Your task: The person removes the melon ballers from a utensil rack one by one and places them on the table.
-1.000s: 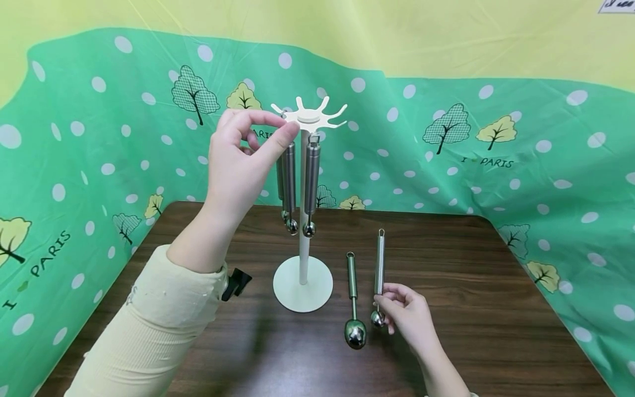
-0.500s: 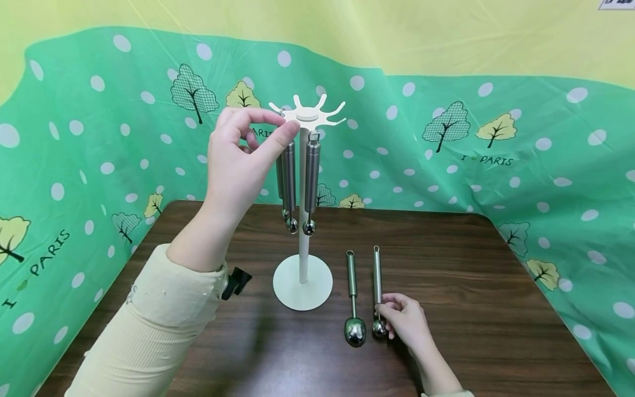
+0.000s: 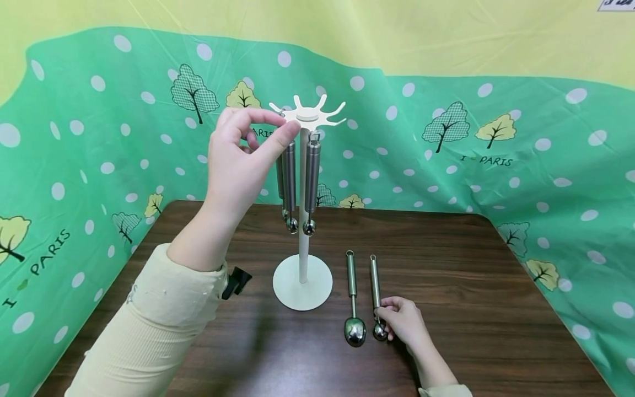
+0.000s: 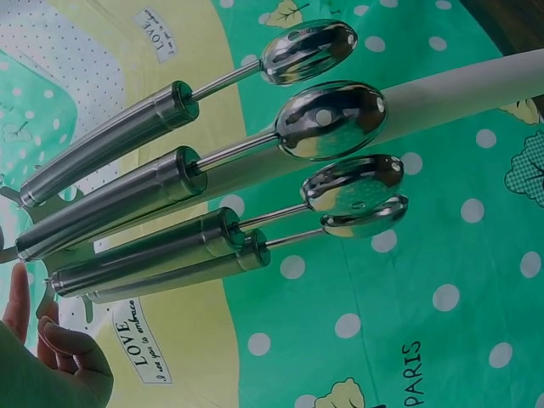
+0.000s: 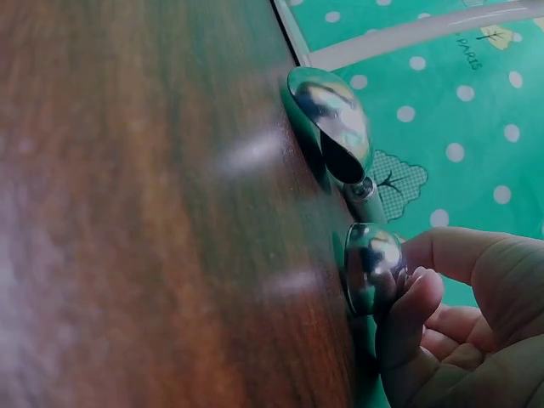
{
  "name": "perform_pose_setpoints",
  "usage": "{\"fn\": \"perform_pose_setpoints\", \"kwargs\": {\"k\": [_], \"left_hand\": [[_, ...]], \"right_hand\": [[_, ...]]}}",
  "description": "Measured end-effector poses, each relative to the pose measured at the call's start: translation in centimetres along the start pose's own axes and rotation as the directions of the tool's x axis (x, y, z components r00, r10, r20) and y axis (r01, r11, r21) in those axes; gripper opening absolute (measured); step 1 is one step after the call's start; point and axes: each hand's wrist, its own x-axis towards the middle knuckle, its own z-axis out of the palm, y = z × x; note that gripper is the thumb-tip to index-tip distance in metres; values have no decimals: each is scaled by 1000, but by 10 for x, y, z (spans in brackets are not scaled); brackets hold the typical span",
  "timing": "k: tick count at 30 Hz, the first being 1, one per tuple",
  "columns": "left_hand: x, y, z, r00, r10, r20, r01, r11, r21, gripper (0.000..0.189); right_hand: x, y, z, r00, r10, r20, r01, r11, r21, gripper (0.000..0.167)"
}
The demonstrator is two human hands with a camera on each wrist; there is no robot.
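My left hand (image 3: pixel 233 160) is raised at the white hanging rack (image 3: pixel 307 117), thumb and index finger pinching the edge of its hooked top. Several metal scoops (image 4: pixel 110 212) with steel handles hang from the hooks, bowls downward. On the table, right of the stand, my right hand (image 3: pixel 403 322) pinches a small round-bowled scoop (image 3: pixel 375 281) at its neck, just above the bowl. In the right wrist view that bowl (image 5: pixel 374 263) is at the table surface. Beside it lies a scoop with a larger oval bowl (image 3: pixel 355 332), its handle pointing away from me.
The rack's round white base (image 3: pixel 288 289) stands on the dark wooden table (image 3: pixel 471 309). Behind and around the table hangs a green and yellow patterned cloth (image 3: pixel 387 143). A black clip (image 3: pixel 237 282) is at the left sleeve's cuff.
My right hand has brought the small scoop toward me and lowered it, handle tilting slightly left, beside the oval-bowled one. The left hand has stayed at the rack.
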Motion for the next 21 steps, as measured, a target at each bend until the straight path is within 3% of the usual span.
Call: {"fn": "perform_pose_setpoints", "kwargs": {"k": [21], "left_hand": [[4, -5, -4, 1000, -10, 9, 10, 1000, -19, 26]], "right_hand": [[4, -4, 6, 1000, -12, -26, 8, 992, -126, 28]]}}
